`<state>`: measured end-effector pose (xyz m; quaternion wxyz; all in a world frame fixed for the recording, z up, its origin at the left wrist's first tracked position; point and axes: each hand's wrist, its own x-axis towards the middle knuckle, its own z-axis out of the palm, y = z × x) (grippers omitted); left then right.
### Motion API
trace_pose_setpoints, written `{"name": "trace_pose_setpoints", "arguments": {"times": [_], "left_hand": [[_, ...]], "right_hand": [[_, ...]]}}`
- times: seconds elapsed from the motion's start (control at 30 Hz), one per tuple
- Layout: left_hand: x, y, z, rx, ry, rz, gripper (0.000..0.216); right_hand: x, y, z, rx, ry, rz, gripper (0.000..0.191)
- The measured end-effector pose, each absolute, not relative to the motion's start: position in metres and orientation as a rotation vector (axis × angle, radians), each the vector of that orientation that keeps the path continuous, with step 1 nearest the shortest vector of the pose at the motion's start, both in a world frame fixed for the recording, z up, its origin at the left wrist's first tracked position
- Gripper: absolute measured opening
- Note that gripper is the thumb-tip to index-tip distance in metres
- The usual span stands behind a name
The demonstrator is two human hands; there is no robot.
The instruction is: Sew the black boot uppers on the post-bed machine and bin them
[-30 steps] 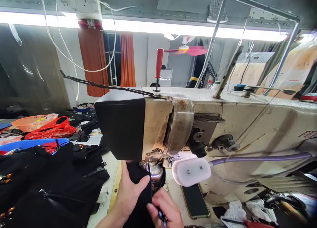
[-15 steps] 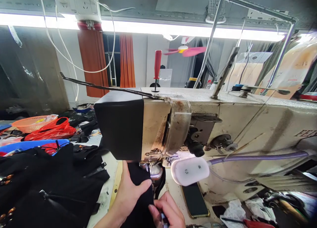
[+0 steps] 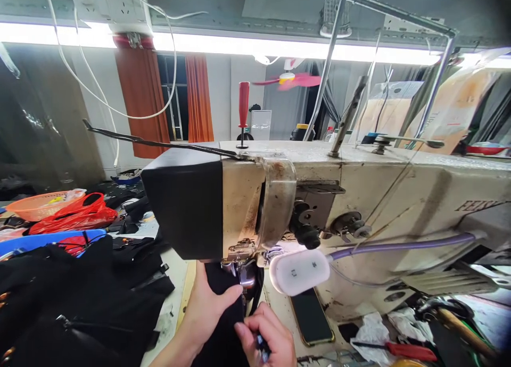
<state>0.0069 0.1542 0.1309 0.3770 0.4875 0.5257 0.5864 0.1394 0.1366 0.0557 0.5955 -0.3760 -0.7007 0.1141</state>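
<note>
Under the head of a sewing machine [image 3: 243, 197] lies a piece of black fabric [image 3: 223, 332]. My left hand [image 3: 205, 306] rests flat on it, thumb stretched out toward the needle area; the machine head hides some fingertips. At the fabric's right edge my right hand [image 3: 271, 332] is closed, thumb and forefinger pinching that edge. A small dark, shiny object [image 3: 262, 347] is tucked inside its curled fingers, too covered to name. The metal presser parts [image 3: 240, 274] are just beyond my left thumb. A white lamp [image 3: 301, 271] glows right of the needle area.
A phone [image 3: 312, 316] lies on the machine bed. Black garments [image 3: 99, 303] with zips are piled at left, before a blue tray [image 3: 48, 239], a red bag [image 3: 75, 213] and an orange basket [image 3: 40, 203]. A red-handled tool [image 3: 411, 351] and crumpled tissue [image 3: 371, 332] are at right.
The whole view has shifted a little, so the machine appears further left. Both hands stay at nearly the same place on the fabric; more of the dark object shows in my right hand.
</note>
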Motion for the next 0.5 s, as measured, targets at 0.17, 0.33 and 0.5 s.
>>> {"name": "trace_pose_setpoints", "arguments": {"times": [0.17,0.33,0.5], "left_hand": [[0.0050,0.1544,0.1321,1.270,1.320,1.490,0.065],[0.0019,0.1550,0.1308,1.303,1.293,1.421,0.069],[0.0010,0.1553,0.1310,1.298,1.285,1.387,0.069]], "right_hand": [[0.1419,0.1366,0.0527,-0.869,-1.673,0.232,0.023],[0.1381,0.1337,0.0550,-0.899,-1.616,0.342,0.026],[0.1341,0.1346,0.0624,-0.902,-1.582,0.382,0.028]]}}
